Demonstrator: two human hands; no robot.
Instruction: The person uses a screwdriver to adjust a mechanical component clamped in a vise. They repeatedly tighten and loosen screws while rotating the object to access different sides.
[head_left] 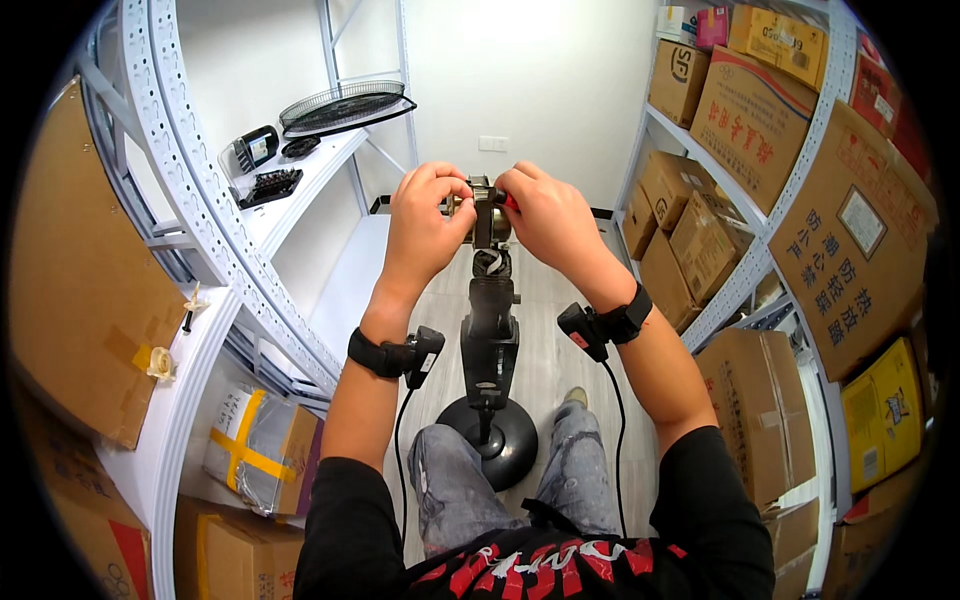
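Observation:
A pedestal fan with its motor (490, 225) uncovered stands in front of me, its black neck (490, 330) running down to a round black base (487, 445) between my legs. My left hand (432, 215) is closed at the motor's left side, with thumb and fingertips pinched on its edge. On the other side my right hand (545, 215) closes around a small red-and-black handle (510, 201), apparently a screwdriver's, pointing at the top of the motor. My fingers hide its tip and part of the motor.
On the left shelf (320, 180) lie a round wire fan grille (345, 108), a black housing (256, 148) and a black tray-like part (270, 188). A white plastic piece (160, 363) rests on the nearer shelf. Cardboard boxes (755, 105) fill the right rack. Cables hang from both wrist-worn devices.

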